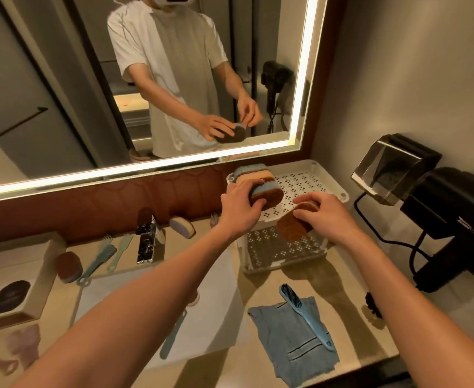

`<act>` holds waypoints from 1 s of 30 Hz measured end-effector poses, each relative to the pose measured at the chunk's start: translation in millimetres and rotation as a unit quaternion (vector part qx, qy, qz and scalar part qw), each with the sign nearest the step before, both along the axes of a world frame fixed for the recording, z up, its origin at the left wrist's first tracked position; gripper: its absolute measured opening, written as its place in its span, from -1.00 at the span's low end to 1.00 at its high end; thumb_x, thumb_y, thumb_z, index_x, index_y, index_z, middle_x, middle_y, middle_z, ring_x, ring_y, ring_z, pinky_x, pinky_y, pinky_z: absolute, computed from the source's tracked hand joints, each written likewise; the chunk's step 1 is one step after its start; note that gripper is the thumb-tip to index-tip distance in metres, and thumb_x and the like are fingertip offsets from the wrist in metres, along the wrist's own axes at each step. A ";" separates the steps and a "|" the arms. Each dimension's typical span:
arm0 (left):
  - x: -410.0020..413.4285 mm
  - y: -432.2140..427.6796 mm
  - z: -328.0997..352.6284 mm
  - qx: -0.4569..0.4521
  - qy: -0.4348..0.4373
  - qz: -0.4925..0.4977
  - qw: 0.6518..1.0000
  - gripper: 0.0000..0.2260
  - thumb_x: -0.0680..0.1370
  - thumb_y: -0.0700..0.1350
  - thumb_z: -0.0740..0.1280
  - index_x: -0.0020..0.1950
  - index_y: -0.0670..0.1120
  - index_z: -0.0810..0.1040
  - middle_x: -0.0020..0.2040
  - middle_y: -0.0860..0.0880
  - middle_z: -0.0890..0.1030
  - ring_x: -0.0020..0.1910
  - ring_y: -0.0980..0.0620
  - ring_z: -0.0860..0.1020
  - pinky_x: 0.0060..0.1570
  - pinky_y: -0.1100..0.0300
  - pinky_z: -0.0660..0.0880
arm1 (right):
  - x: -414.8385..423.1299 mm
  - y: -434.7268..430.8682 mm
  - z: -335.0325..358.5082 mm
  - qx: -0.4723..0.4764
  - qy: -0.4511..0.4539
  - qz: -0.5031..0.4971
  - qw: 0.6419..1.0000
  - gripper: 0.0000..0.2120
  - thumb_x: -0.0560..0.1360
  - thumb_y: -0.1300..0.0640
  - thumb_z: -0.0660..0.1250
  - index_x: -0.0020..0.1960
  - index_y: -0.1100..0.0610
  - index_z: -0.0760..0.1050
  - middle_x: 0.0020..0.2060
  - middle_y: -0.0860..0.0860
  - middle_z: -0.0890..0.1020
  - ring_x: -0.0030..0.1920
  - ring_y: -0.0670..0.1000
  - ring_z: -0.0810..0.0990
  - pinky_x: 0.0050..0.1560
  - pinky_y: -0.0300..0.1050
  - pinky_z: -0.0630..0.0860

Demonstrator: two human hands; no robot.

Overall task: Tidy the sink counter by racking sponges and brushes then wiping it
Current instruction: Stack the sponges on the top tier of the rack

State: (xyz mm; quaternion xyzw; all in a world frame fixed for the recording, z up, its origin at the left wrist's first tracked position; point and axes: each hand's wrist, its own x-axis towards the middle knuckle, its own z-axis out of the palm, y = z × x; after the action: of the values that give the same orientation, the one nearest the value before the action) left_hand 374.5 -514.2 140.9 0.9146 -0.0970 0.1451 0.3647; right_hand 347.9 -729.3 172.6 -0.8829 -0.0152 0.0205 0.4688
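Beneath the mirror, over the rack on the counter, left hand grips stacked sponges, right hand a brown sponge.

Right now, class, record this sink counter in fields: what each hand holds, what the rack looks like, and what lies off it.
left hand: grips a blue-and-brown sponge at the top shelf of the rack
right hand: grips a brown-faced sponge above the rack's front edge
rack: white, two perforated shelves
off the rack: blue brush lying on a blue cloth; loose sponge near the tap
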 end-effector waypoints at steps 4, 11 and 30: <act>14.6 4.5 0.7 -0.014 0.023 0.007 1.000 -0.62 0.56 -0.07 0.39 0.38 0.08 0.48 0.33 0.00 0.55 0.31 -0.13 0.37 0.33 -0.10 0.33 | -1.4 0.7 18.1 0.038 0.005 0.052 0.998 -0.82 0.54 0.08 0.45 0.12 -0.11 0.61 0.02 -0.15 0.60 0.02 -0.15 0.59 -0.26 -0.37 0.55; 39.4 9.4 -0.7 -0.024 0.053 0.024 0.998 -0.60 0.46 -0.01 0.49 0.27 -0.02 0.53 0.20 -0.08 0.59 0.21 -0.08 0.53 0.25 -0.08 0.53 | 14.2 6.7 24.9 0.095 -0.022 0.075 0.992 -0.76 0.57 0.14 0.40 0.21 -0.08 0.58 0.08 -0.21 0.51 0.07 -0.16 0.53 -0.18 -0.38 0.58; 52.3 12.3 -21.7 -0.031 0.018 0.056 0.998 -0.73 0.52 -0.12 0.47 0.17 -0.06 0.52 0.19 -0.03 0.50 0.17 0.01 0.51 0.21 0.02 0.56 | 78.2 20.5 -13.4 -0.004 0.009 0.095 0.995 -0.69 0.60 0.28 0.30 0.27 -0.01 0.51 0.20 0.00 0.51 0.19 0.02 0.52 0.01 -0.18 0.56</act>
State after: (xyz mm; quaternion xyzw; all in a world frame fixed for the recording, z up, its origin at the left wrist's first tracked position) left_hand 426.8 -501.9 119.2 0.9095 -0.0343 0.1519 0.3853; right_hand 426.1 -708.8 159.2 -0.8789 -0.0949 0.0734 0.4616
